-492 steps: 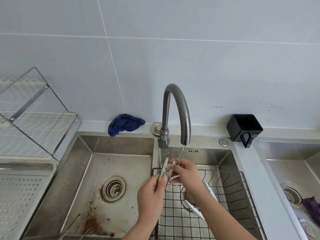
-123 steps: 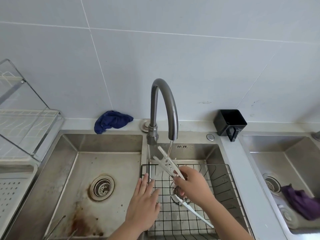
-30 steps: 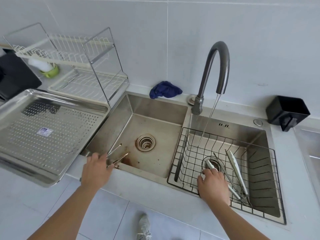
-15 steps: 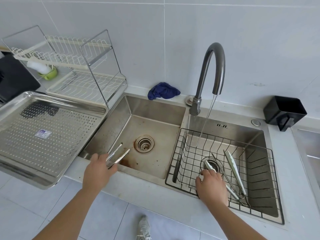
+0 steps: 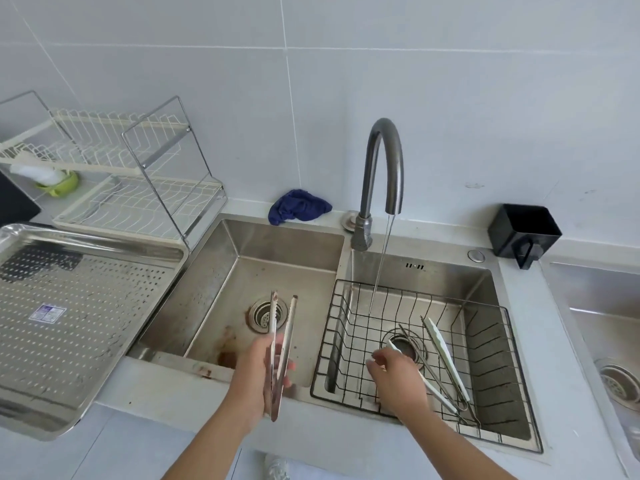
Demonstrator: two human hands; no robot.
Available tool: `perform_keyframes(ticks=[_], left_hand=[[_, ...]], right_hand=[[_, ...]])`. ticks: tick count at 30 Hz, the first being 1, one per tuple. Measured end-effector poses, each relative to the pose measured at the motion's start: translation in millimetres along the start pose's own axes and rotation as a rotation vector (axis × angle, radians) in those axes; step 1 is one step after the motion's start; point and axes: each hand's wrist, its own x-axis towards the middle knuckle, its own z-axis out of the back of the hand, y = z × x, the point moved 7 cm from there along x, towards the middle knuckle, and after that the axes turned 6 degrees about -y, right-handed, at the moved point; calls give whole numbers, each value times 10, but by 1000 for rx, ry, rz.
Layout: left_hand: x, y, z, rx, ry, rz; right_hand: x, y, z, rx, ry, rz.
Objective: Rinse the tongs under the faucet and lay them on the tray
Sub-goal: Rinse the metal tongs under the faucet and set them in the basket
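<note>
My left hand (image 5: 258, 379) held a pair of metal tongs (image 5: 280, 351), its fingers (image 5: 288, 370) wrapped around the hinged end. The tongs were over the left basin (image 5: 277, 258) of the sink. Their long axis ran almost straight away from me: the hinge pointed back toward my body and the two tips pointed toward the wall, slightly spread, above the drain (image 5: 265, 315). Reddish-brown stains showed on the tips and along the arms.

My right hand (image 5: 398, 377) was down inside the black wire basket (image 5: 498, 358) that sat in the right basin. Its fingers (image 5: 375, 363) were loosely curled, touching one arm of the white tongs (image 5: 445, 356); I could not tell whether they gripped it. Those white tongs lay in the basket with the hinge toward the near right corner and the tips toward the back left.

A thin stream of water (image 5: 381, 265) ran from the curved faucet (image 5: 382, 161) into the basket. The perforated steel tray (image 5: 79, 327) sat on the table (image 5: 166, 386) to the left of the sink, well apart from both pairs of tongs.
</note>
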Motion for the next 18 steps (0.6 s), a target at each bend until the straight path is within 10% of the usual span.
perform_keyframes(ticks=[7,18], left_hand=[[-58,-25,-594,161,209,-46],[222,-496,-966,528,393,-315]], right_hand=[[269,910,190,787,96,-112],[527,986,324,732,-200,-256]])
